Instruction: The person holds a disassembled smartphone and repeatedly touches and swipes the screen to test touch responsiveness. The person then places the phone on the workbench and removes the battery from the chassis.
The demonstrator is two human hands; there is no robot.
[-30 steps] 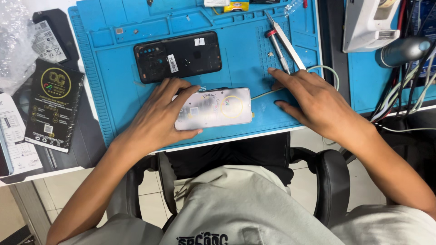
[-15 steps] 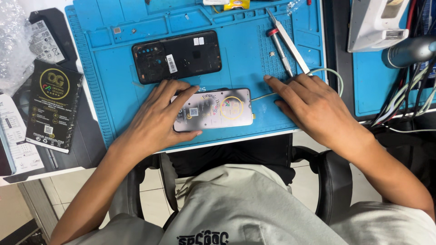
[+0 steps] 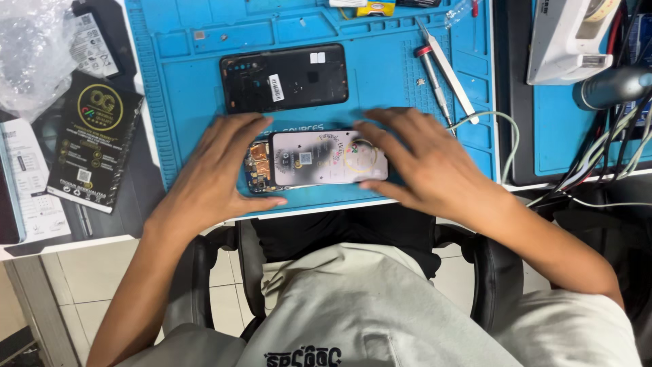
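Opened phone (image 3: 319, 160) lies flat and lengthwise near the front edge of the blue repair mat (image 3: 190, 95), back cover off, its inner plate and copper-coloured parts at the left end facing up; we read this placement as keeping the work close to the body and on a soft non-slip surface. Left hand (image 3: 210, 173) brackets the phone's left end, thumb along the near edge and fingers spread over the far corner; right hand (image 3: 421, 163) does the same at the right end, thumb under the near edge, fingers arched over the top. Both hands grasp the phone lightly by its edges, not clenched, which we judge steadies it without pressing on exposed parts. Just beyond, apart from the phone, the black back cover (image 3: 285, 77) lies inside-up, presumably parked within reach. Further right on the mat, a screwdriver (image 3: 432, 78) and tweezers (image 3: 448, 68) lie side by side, clear of the hands. A thin pale cable (image 3: 502, 129) loops off the mat's right edge. At the left of the worktop (image 3: 68, 238), a black packet (image 3: 94, 139) and crumpled clear plastic wrap (image 3: 34, 54) sit aside. A white device (image 3: 567, 37) stands far right; its function we cannot tell.
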